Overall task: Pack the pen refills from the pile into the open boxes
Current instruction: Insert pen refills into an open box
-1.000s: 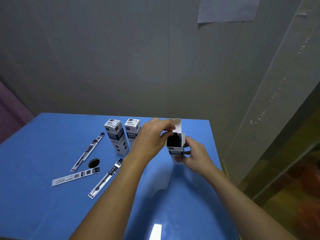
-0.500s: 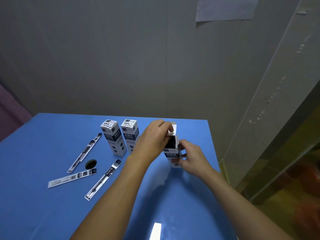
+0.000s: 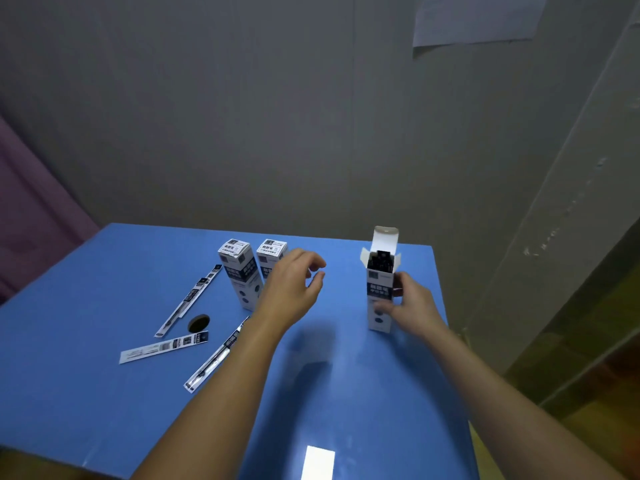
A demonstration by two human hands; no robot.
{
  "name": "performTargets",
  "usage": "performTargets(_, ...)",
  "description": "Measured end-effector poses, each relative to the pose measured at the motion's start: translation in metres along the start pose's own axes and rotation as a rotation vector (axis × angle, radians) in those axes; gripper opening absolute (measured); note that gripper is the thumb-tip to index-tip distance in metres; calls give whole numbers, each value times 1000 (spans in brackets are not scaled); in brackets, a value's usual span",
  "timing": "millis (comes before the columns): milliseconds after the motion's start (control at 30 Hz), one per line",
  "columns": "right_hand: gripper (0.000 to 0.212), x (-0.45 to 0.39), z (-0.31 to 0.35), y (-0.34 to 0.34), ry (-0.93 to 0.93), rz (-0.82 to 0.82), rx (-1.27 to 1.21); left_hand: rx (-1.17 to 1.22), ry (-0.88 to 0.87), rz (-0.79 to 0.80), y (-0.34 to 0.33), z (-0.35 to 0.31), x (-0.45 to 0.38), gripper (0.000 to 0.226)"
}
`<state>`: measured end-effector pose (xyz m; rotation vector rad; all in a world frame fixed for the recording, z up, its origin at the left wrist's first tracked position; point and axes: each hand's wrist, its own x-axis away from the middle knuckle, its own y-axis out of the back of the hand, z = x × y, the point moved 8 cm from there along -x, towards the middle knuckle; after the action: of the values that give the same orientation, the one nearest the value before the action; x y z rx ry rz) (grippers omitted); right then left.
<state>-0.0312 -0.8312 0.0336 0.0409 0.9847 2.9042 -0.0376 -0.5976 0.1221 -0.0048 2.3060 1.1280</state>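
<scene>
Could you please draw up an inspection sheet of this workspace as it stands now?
Surface: blue table with a dark round hole.
Job's things: open box upright near the table's right edge, lid flap up, dark refills inside; two closed boxes upright side by side; three packaged refills lying loose around the hole.
Clutter: nothing seen.
Hands: right hand grips the open box's side; left hand hovers beside the closed boxes, fingers loosely curled, holding nothing.
Cables: nothing seen.
Surroundings: grey wall with a sheet of paper stuck high up; purple fabric at left.
</scene>
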Motion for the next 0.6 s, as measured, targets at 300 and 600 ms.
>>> performTargets(300,47,3,-14,-14,-152,100,215,-269,313,165,3,63,65,20)
performTargets(600,9,52,2,-56,-110,420,734,-329,543,148,28,100,134,18)
